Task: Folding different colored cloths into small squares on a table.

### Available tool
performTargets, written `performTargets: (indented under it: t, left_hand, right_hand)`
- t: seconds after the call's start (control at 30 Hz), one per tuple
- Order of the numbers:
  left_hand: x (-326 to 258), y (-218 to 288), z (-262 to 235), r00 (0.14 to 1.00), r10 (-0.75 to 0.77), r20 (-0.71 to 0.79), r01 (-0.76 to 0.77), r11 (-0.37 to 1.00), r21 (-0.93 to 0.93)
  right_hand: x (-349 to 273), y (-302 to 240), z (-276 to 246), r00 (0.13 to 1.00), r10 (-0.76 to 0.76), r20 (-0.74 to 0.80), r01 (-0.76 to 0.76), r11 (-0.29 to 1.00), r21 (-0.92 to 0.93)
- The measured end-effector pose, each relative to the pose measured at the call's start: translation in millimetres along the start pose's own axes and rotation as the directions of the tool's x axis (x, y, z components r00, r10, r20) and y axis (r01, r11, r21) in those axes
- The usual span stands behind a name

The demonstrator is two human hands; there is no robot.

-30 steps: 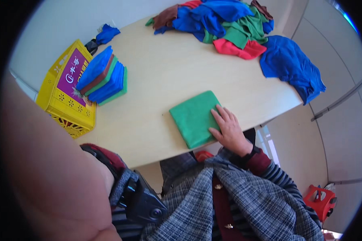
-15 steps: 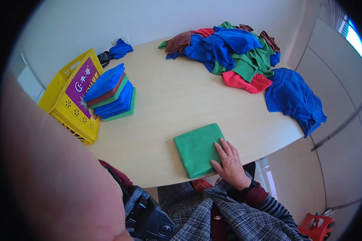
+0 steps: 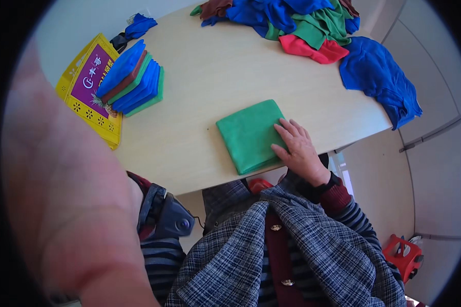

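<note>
A folded green cloth [image 3: 251,137] lies flat near the table's front edge. My right hand [image 3: 301,153] rests at its right side, fingers stretched and slightly apart, touching the cloth's edge without gripping it. Very close to the camera, my left hand [image 3: 77,204] is raised and fills the left of the picture, blurred. Its fingers are not clear enough to show whether they are open or closed. To the left, a stack of folded cloths [image 3: 133,84] in blue, brown and green leans against a yellow crate.
Behind the stack stands the yellow plastic crate [image 3: 112,134] with a purple panel. A heap of loose cloths [image 3: 322,25] covers the table's far right. One blue cloth [image 3: 376,77] hangs over the right edge. A red plastic object [image 3: 402,256] is on the floor at right.
The view has tilted down, so the table and everything on it sit higher in the picture. My left hand stays raised close to the camera. My right hand remains on the green cloth.
</note>
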State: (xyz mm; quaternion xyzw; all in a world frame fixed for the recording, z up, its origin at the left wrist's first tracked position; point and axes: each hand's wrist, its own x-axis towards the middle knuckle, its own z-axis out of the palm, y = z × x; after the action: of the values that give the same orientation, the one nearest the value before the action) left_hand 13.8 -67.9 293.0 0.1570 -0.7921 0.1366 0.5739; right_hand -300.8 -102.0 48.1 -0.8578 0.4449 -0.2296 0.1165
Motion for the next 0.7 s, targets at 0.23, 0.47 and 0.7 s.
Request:
performTargets:
  t: [0.23,0.47,0.7]
  left_hand:
    - [-147,37,124,0.616,-0.719,0.323,0.604,0.693,0.393]
    - [-231,45,172,0.454,-0.780,0.430,0.442,0.616,0.652]
    - [-227,49,165,0.359,-0.794,0.491,0.439,0.608,0.661]
  right_hand:
    - [35,-11,9,0.994,-0.089,-0.064,0.091,0.996,0.020]
    - [48,-3,49,0.995,-0.102,0.023,0.104,0.987,-0.119]
    - [45,5,47,0.999,-0.033,-0.025,0.029,0.988,-0.153]
